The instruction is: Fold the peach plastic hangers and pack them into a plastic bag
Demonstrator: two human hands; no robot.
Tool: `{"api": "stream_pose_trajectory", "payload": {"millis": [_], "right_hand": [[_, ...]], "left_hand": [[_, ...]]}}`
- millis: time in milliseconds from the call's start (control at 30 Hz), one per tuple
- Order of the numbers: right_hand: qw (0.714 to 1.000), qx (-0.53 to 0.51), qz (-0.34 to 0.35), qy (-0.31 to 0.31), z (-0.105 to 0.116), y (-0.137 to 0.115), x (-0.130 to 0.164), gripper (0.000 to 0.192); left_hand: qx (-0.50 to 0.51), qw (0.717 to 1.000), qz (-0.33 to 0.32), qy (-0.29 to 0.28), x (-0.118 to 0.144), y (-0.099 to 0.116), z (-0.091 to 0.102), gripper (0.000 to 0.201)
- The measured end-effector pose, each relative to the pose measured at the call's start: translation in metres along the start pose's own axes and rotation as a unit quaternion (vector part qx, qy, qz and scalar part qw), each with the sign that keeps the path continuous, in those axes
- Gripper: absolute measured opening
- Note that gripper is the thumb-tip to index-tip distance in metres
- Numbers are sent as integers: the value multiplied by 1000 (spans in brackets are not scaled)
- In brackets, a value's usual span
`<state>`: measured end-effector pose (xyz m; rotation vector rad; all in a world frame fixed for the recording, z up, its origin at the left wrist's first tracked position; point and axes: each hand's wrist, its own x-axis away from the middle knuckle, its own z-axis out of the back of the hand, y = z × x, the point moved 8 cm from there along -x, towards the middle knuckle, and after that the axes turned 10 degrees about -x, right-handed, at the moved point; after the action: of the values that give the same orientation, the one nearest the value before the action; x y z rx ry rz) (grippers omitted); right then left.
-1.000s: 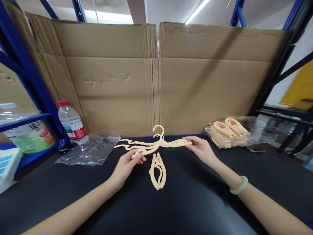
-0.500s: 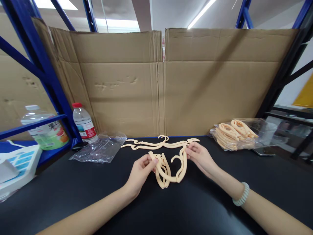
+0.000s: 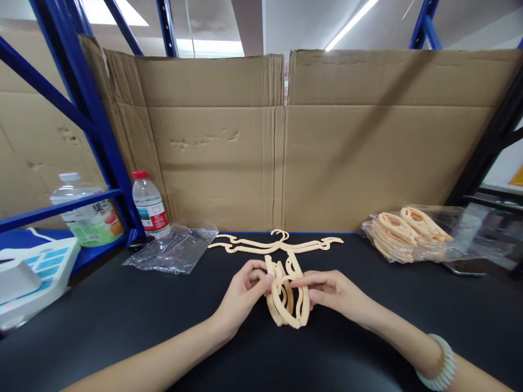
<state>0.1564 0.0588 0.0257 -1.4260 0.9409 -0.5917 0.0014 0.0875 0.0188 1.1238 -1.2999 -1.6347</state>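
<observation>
In front of me, a cream plastic folding hanger (image 3: 295, 322) stands with its two arms folded up and its hook between them. My left hand (image 3: 239, 299) pinches its left arm between thumb and fingers. The fingers of my right hand (image 3: 339, 291) are closed about the right arm, with the index finger stretched across near the hook. Another folded hanger (image 3: 274, 313) shows partly behind the held one. Farther back, two opened hangers (image 3: 255, 244) lie overlapping flat on the black table (image 3: 229, 365).
A clear bag of folded hangers (image 3: 408, 234) lies at the right, beside a phone (image 3: 466, 268). Crumpled clear plastic (image 3: 174, 253) and a red-capped bottle (image 3: 150, 209) are at the left, near a white-and-blue device (image 3: 44, 272). Cardboard (image 3: 212, 179) closes off the back.
The hanger's arms have come closer together, from a wide bend to a narrow fold. My right hand has moved down and toward me. The view has turned slightly left.
</observation>
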Motion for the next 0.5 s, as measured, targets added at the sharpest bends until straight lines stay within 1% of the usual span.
{"api": "stream_pose_trajectory", "payload": {"millis": [100, 200, 267, 333, 500], "right_hand": [[1000, 21, 6, 8, 4, -1, 1, 36], [1000, 20, 9, 22, 8, -2, 1, 42], [999, 16, 13, 33, 10, -3, 1, 43], [999, 16, 24, 44, 11, -6, 1, 42], [998, 32, 42, 45, 9, -13, 2, 45]], "left_hand": [[5, 1000, -16, -24, 2, 2, -3, 31], [-18, 997, -40, -57, 3, 4, -7, 29], [-30, 996, -51, -60, 2, 4, -7, 24], [-34, 996, -59, -49, 2, 4, -5, 21], [18, 996, -59, -56, 3, 6, -5, 30]]}}
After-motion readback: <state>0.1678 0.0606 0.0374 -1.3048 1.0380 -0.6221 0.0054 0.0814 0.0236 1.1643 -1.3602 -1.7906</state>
